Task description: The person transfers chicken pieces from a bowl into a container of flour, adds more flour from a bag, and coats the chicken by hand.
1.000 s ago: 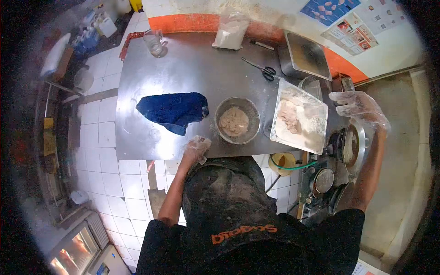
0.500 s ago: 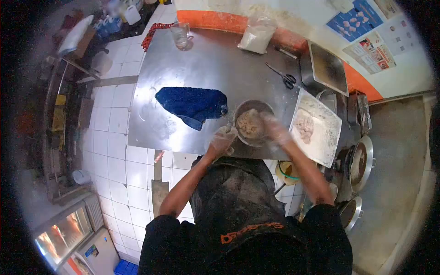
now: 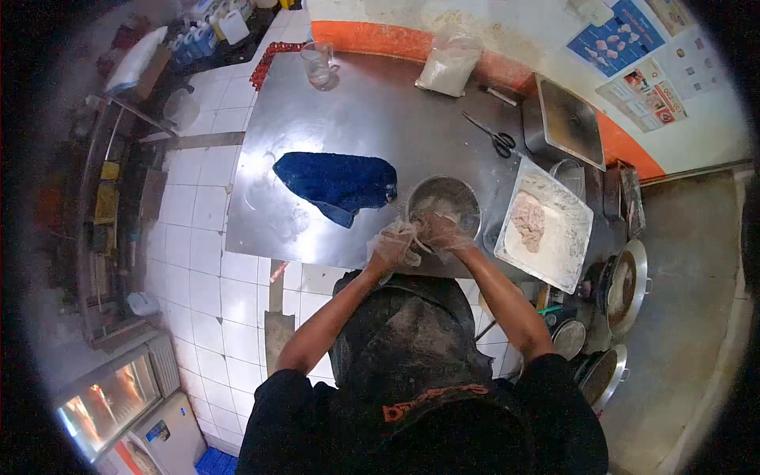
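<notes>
A round metal bowl stands near the front edge of the steel table, with pale wet residue inside. My left hand, in a clear plastic glove, is closed at the bowl's near-left rim. Also gloved, my right hand reaches over the near side into the bowl, its fingers bent down close to the left hand. What those fingers hold is hidden under them. To the right, a white tray of flour holds a lumpy, flour-coated pale piece of food.
A dark blue cloth lies left of the bowl on the steel table. Scissors, a bag of white powder, a clear jug and a deep metal pan stand farther back. Large pans are at the right.
My right hand has moved left and nearer to me, from the bowl's right side to its near-left side. The lumpy food seen in the bowl is now covered or out of sight.
</notes>
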A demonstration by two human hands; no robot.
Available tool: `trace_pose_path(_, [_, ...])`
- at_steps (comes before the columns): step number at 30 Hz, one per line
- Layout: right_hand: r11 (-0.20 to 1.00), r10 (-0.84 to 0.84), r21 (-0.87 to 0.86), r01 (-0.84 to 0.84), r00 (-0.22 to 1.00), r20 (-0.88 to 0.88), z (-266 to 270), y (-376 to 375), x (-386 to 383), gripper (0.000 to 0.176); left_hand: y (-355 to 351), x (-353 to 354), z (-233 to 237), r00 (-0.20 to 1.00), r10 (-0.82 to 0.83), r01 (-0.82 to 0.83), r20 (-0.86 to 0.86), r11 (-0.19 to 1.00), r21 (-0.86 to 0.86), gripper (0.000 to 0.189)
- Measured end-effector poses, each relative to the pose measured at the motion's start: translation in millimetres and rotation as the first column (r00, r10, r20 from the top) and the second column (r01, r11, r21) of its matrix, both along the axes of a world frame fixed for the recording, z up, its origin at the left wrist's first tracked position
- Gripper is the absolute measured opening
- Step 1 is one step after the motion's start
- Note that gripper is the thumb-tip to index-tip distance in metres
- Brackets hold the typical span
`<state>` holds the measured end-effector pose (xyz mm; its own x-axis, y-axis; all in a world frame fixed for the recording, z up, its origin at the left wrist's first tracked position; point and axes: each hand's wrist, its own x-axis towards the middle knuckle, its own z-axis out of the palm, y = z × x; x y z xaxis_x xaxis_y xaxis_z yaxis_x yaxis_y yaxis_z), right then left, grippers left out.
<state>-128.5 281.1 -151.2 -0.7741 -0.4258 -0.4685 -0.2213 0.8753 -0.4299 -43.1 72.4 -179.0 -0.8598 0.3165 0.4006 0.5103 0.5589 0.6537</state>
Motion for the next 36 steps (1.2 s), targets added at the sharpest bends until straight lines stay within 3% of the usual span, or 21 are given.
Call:
trace_pose_path(2, [0.976,0.063,-0.202,-0.080,0.994,-0.090,15.8,4.7,0.6,0.052,-0.4,-2.0,17.2,0.999,0.039,-0.039,0.028,0.999,-0.005,0.055])
trace_pose_path(5, [0.996,0.050,-0.081,-0.047,0.998,0.039,12.1,4.7,-14.5,0.053,-4.7,-9.1,49.8,0.982,-0.061,0.044,0.179,0.994,0.096,0.043])
trace_pose_path(6, [0.996,0.050,-0.080,-0.047,0.998,0.037,10.3,5.7,-19.8,0.053,-4.1,-7.8,48.1,0.777,-0.288,-0.105,0.560,0.818,0.566,0.042])
trace_pose_path(7, [0.994,0.090,-0.062,-0.085,0.992,0.085,25.1,-0.9,-23.1,0.055,-3.3,-5.1,39.0,0.437,-0.631,-0.443,0.641,0.469,0.764,0.040])
trace_pose_path(8, [0.991,0.127,-0.045,-0.122,0.983,0.135,33.8,-4.2,-23.7,0.058,-1.6,-1.4,19.4,0.436,-0.632,-0.443,0.640,0.468,0.764,0.040])
trace_pose_path(9, [0.992,0.126,-0.043,-0.121,0.983,0.136,22.2,-0.5,-23.0,0.058,1.0,2.2,-7.7,0.596,-0.531,-0.319,0.603,0.533,0.784,0.040])
trace_pose_path(10, [0.992,0.125,-0.021,-0.123,0.987,0.106,-2.2,7.7,-25.2,0.060,3.4,2.4,-24.9,0.740,-0.425,-0.197,0.521,0.604,0.772,0.039])
trace_pose_path(14, [0.989,0.149,-0.007,-0.149,0.989,-0.001,2.2,39.9,-42.7,0.062,4.6,-11.2,-16.8,0.731,-0.459,-0.141,0.506,0.623,0.769,0.043])
trace_pose_path(15, [0.987,0.159,-0.012,-0.159,0.987,-0.036,12.7,47.2,-47.3,0.062,-4.5,-12.9,26.1,0.871,-0.240,0.090,0.429,0.936,0.341,0.047])
trace_pose_path(16, [0.985,0.168,-0.017,-0.170,0.983,-0.069,25.3,51.7,-51.2,0.062,-10.9,-13.0,50.9,0.970,-0.106,0.158,0.221,0.959,-0.234,0.051])
trace_pose_path(19, [0.990,0.132,-0.038,-0.133,0.991,-0.025,123.4,36.5,-60.8,0.064,-4.1,-5.3,-71.2,0.986,-0.144,0.163,0.087,0.950,-0.268,0.060])
trace_pose_path(22, [0.997,0.078,-0.016,-0.078,0.997,0.000,178.7,36.9,-71.4,0.065,-28.6,12.4,-20.7,0.967,-0.151,0.204,0.204,0.940,-0.272,0.063])
trace_pose_path(24, [0.996,0.090,0.021,-0.090,0.995,-0.039,199.8,48.2,-72.4,0.064,-37.4,17.2,-39.2,0.962,-0.159,0.205,0.222,0.958,-0.202,0.062])
trace_pose_path(26, [0.975,0.137,-0.137,-0.177,0.957,-0.257,227.8,57.5,-72.9,0.059,-42.4,25.5,-30.2,0.957,-0.173,0.208,0.234,0.969,-0.133,0.062])
trace_pose_path(27, [0.975,0.142,-0.133,-0.180,0.957,-0.254,239.8,60.7,-71.7,0.059,-46.4,29.5,-12.7,0.934,-0.170,0.205,0.314,0.975,-0.081,0.060])
trace_pose_path(28, [0.976,-0.008,-0.215,-0.015,0.994,-0.106,251.3,64.0,-69.5,0.058,-49.2,30.2,1.3,0.905,-0.172,0.199,0.389,0.980,-0.029,0.059])
trace_pose_path(29, [0.950,-0.151,-0.270,0.160,0.987,0.053,258.2,66.5,-67.6,0.057,-49.3,32.9,-24.6,0.906,-0.173,0.197,0.387,0.980,-0.024,0.059])
trace_pose_path(31, [0.939,-0.101,-0.335,0.080,0.994,-0.047,261.6,69.3,-63.9,0.055,-45.9,42.9,-98.8,0.995,-0.089,0.096,0.044,0.977,-0.191,0.062])
trace_pose_path(32, [0.919,-0.059,-0.395,-0.006,0.987,-0.152,263.2,70.4,-63.1,0.054,-47.3,41.6,-74.3,0.995,-0.088,0.094,0.044,0.978,-0.188,0.062])
trace_pose_path(34, [0.890,-0.035,-0.457,0.001,0.997,-0.066,269.6,73.8,-69.0,0.053,-53.6,34.4,4.8,0.967,-0.120,0.150,0.226,0.981,-0.120,0.065])
trace_pose_path(36, [0.855,-0.006,-0.518,0.014,1.000,0.018,281.9,71.1,-68.8,0.053,-51.3,33.8,14.6,0.954,-0.113,0.145,0.277,0.985,-0.097,0.063])
